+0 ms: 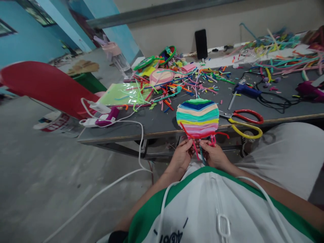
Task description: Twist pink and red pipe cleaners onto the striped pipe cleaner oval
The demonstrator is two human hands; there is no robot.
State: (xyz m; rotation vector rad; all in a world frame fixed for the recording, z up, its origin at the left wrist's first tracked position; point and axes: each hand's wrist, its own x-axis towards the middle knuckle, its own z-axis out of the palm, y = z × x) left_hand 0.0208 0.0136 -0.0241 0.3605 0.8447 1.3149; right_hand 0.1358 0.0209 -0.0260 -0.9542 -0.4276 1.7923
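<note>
A round striped craft piece [197, 116], covered with rows of pipe cleaners in green, blue, peach, teal, yellow and pink, lies at the table's front edge. Red pipe cleaners [217, 134] cross its lower rim, and their ends stick out to both sides. Pink pipe cleaners [195, 151] hang down from that rim, along with a teal strand [201, 153]. My left hand [184, 152] is closed in a pinch at a pink pipe cleaner. Beside it, my right hand [213, 153] pinches near the teal strand and a pink loop; its fingertips are partly hidden.
Scissors [244, 123] with red and yellow handles lie right of the piece. Behind are a blue glue gun [246, 90], scattered pipe cleaner scraps [202, 82], a green packet [121, 94] and a phone [201, 44]. A white cable [141, 145] hangs off the table's left side.
</note>
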